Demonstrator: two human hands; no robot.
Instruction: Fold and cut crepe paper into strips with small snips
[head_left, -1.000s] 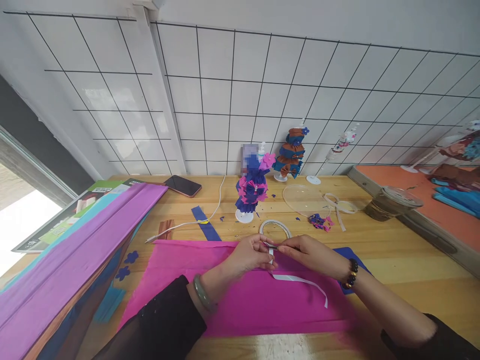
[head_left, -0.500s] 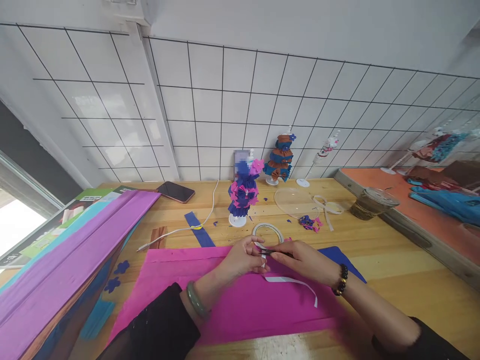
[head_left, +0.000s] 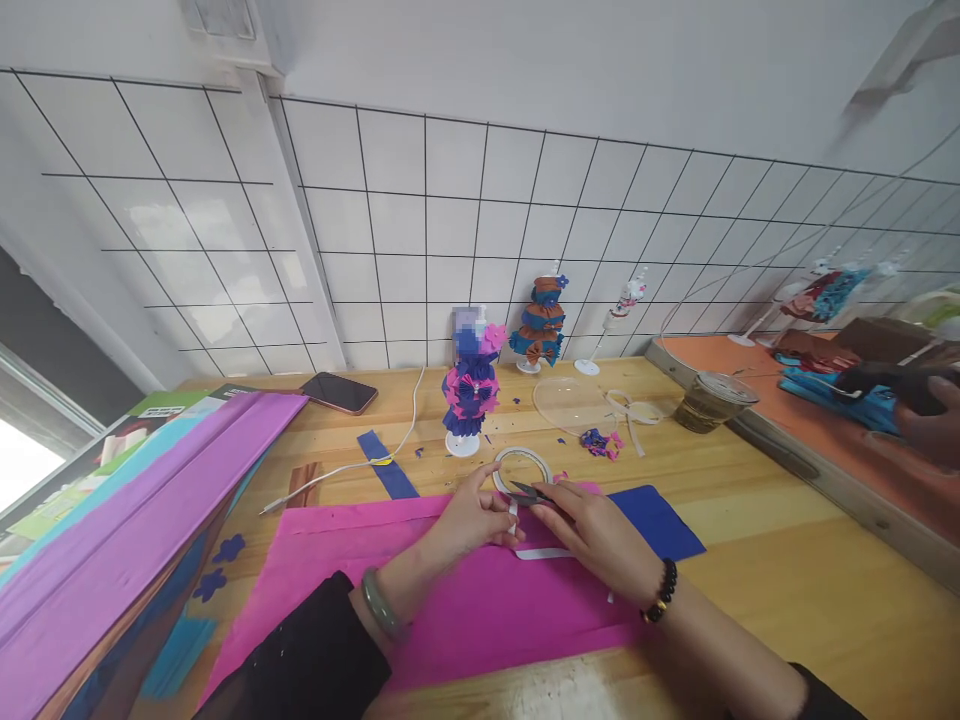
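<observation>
My left hand (head_left: 474,515) pinches a short piece of white tape (head_left: 513,514) between thumb and fingers, above the pink crepe paper (head_left: 450,600). In my right hand (head_left: 596,530) is a small pair of dark scissors (head_left: 529,495), blades pointing left and slightly apart, close to the pinched piece. A longer white strip (head_left: 541,553) lies on the pink paper, partly covered by my right hand. Just behind both hands is a tape roll (head_left: 499,455), lying flat on the wooden table.
A purple-and-pink paper-dressed figure (head_left: 471,395) stands beyond the roll; another in blue and brown (head_left: 538,325) is farther back. Folded purple paper (head_left: 150,500), a phone (head_left: 339,393) and a cable (head_left: 322,478) lie left. At right are a cup (head_left: 712,405) and another person's hand (head_left: 934,420).
The scissors have come away from the white tape, and their blades show apart. My right hand now covers more of the loose strip. Another person's hand has appeared at far right.
</observation>
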